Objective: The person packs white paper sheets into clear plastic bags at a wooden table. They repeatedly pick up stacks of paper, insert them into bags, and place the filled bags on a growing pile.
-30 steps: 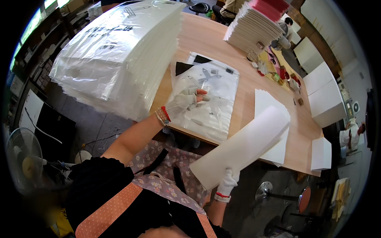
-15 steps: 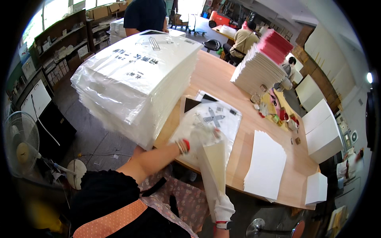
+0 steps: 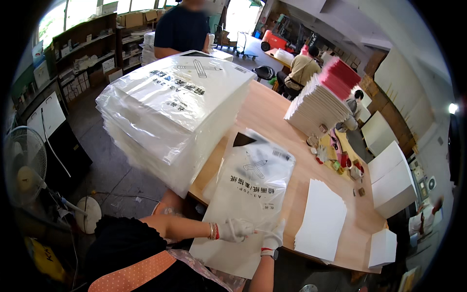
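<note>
A clear printed plastic bag (image 3: 253,177) lies on the table in front of me, with a dark corner at its far end. Pale paper sheets (image 3: 226,258) extend from its near end past the table edge toward my lap. My left hand (image 3: 236,229), in a white glove, is closed at the bag's near edge, its fingers pointing right. Close beside it, my gloved right hand (image 3: 273,237) pinches the bag's edge near the right side of the sheets. The fingertips of both hands nearly meet over the paper.
A tall stack of filled printed bags (image 3: 170,107) stands at left on the wooden table (image 3: 272,112). White sheets (image 3: 321,221) lie at right, near white boxes (image 3: 394,180). Farther off are a red-topped stack (image 3: 323,97), small tools (image 3: 340,155) and a standing person (image 3: 180,29). A fan (image 3: 26,160) stands left.
The paper has turned from edge-on to flat below the bag. My left hand has come nearer to me; my right hand has moved up to the bag's near edge.
</note>
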Demonstrator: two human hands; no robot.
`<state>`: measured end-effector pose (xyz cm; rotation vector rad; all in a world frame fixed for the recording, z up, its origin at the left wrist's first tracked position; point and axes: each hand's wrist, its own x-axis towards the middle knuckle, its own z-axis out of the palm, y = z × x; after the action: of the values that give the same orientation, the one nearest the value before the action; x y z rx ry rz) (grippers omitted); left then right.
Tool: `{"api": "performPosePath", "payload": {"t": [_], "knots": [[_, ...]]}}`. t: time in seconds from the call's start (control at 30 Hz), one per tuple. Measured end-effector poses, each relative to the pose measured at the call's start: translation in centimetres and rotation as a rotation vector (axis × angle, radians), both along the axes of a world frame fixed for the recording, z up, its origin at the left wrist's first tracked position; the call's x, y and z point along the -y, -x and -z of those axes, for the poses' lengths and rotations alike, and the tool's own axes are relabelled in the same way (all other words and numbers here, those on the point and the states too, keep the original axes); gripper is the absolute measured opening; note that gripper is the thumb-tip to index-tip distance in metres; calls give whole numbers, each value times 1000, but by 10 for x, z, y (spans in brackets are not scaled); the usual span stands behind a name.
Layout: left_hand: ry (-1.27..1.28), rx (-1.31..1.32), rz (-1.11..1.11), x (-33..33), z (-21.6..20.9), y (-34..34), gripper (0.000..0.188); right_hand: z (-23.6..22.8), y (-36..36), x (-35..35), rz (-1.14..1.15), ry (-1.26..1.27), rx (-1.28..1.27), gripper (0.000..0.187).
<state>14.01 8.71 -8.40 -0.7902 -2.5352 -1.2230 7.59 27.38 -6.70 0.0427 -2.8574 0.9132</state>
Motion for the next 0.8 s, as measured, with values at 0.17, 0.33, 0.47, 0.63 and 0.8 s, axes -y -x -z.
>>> {"api": "performPosePath", "payload": {"t": [0.17,0.33,0.47,0.63,0.8], "knots": [[465,-571,-346,64,-19,7,56,-2,34,-12,-21,-254,-35,28],[-182,224,-652,114,25,33,43,18,28,-31,-27,-164,49,29],[-538,566,-658,107,10,31,39,6,-18,-30,-140,-49,69,30],[-289,125,-689,106,57,-6,25,-10,-72,-19,-281,89,39,30],[-352,449,-661,102,35,-40,15,-22,-104,-17,-323,144,22,31]]}}
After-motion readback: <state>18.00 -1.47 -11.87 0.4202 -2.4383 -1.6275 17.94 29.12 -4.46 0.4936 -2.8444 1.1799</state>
